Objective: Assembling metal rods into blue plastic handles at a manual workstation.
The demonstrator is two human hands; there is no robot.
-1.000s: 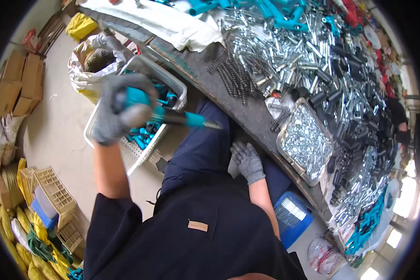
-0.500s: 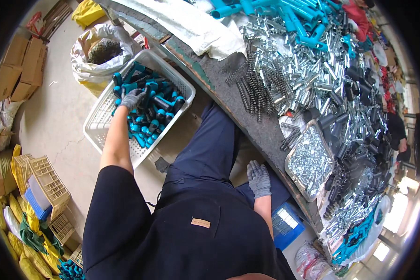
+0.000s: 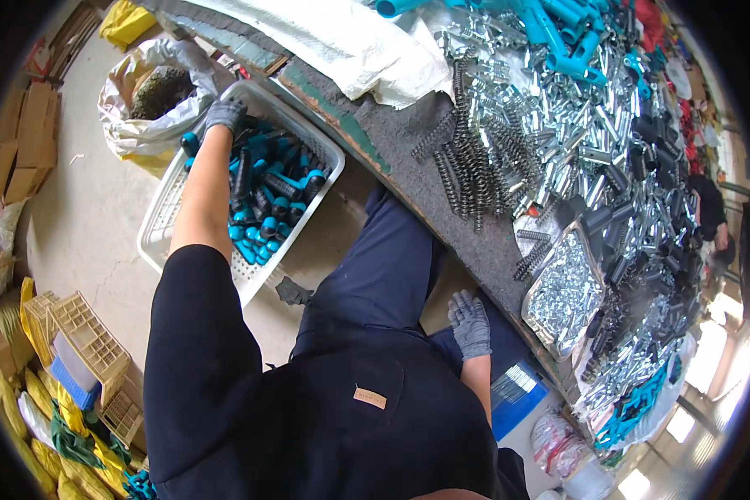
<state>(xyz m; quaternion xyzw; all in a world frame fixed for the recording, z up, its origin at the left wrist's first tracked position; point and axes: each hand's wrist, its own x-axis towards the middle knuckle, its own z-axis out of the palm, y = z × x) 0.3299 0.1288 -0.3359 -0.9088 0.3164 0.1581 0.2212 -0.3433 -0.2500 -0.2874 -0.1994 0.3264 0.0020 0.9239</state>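
My left hand (image 3: pixel 227 114), in a grey glove, reaches to the far end of a white plastic crate (image 3: pixel 152 218). Its fingers curl downward among the contents by the rim; what they hold is hidden. Inside the crate lies a heap of teal-and-black tool parts (image 3: pixel 268 200) with handle-like shapes. My right hand (image 3: pixel 470 327), also gloved, rests palm down on my dark trouser leg with its fingers stretched out, holding nothing.
A workbench (image 3: pixel 408 171) runs along the right, heaped with black coil springs (image 3: pixel 468 175), metal pieces (image 3: pixel 575 137) and teal tubes (image 3: pixel 571 50). A tray of small metal parts (image 3: pixel 565 292) sits near its edge. Beyond the crate stands an open sack (image 3: pixel 129 133); tan plastic baskets (image 3: pixel 92 333) are at left.
My left hand has moved from over the middle of the heap to the crate's far end. My right hand stays on my leg. The whole view has shifted slightly.
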